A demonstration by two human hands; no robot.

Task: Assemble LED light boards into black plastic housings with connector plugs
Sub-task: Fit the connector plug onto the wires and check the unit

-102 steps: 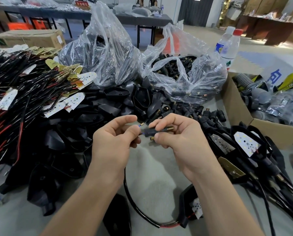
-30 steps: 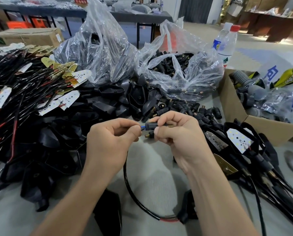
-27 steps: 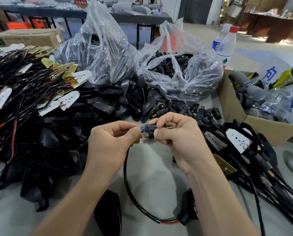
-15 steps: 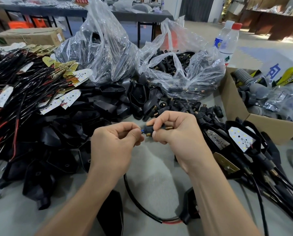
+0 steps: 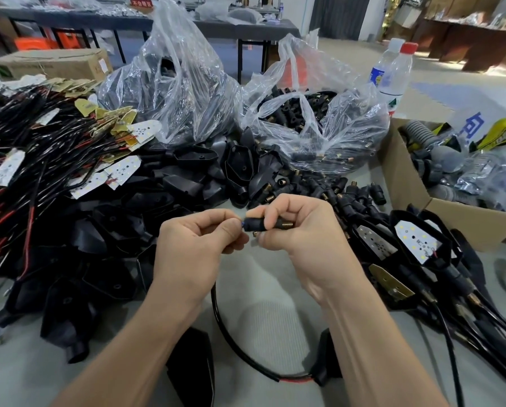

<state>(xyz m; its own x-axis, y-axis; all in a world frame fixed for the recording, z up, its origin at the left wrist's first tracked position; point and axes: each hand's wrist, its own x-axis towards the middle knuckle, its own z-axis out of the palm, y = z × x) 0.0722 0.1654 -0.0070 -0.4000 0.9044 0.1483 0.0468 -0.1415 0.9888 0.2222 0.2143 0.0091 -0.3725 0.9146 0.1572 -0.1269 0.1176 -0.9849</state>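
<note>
Connector plug hangs in the air over the middle of the surface. It is a short, matte black barrel with a brass threaded stub poking out of its right end and a smaller brass piece on its underside. The right hand has its grip closed on the plug, thumb and curled fingers pinching the barrel. The left hand has its grip pinched on a blue wire tip, which meets the plug's left end. From under the left hand a glossy black cable curves down toward the near edge. It shows a red stretch just before it reaches a black plastic housing, which is partly hidden by the right forearm.

Across the left half lies a heap of empty housings, smooth dark angular shells. Along the left edge a tangle of thin black and red wires carries flat white LED boards dotted with small chips; some show gold backs. Toward the far edge stand two crinkled clear plastic bags, the right one holding more black plugs with brass ends. Loose plugs lie scattered in front of it. Near the right edge lie assembled housings with white boards seated inside, just in front of a brown cardboard box.
</note>
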